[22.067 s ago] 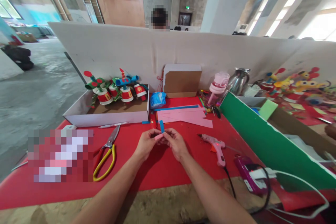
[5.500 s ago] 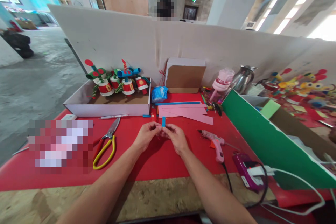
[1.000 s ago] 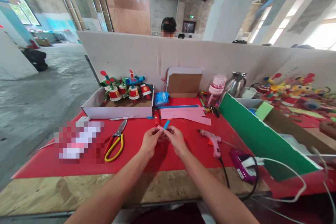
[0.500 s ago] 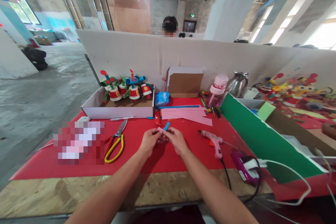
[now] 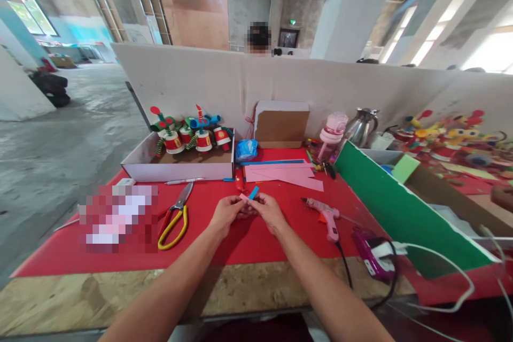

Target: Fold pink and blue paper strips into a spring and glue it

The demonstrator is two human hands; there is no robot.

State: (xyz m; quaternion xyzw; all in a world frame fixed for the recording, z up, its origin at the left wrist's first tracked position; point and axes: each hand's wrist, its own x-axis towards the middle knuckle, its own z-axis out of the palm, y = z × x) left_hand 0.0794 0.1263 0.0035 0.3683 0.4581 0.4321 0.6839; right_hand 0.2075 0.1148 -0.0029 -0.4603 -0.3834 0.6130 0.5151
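Just above the red table covering, my left hand and my right hand meet, fingertips together. A small pink paper strip and a blue paper strip stick out between them, crossing at an angle. The left fingers pinch the pink end and the right fingers pinch close to the blue one; the lower parts are hidden by the fingers. Scissors with red and yellow handles lie to the left. Right of my hands rests a pink glue gun. Long pink paper strips lie beyond my hands.
A white box holding paper-cup figures stands at the back left. On the right are a green-sided box, a purple power strip and looping cables. A white partition closes off the back; a person's head shows behind it.
The view has shifted very slightly. My hands stay together in nearly the same place, still pinching the two small strips.
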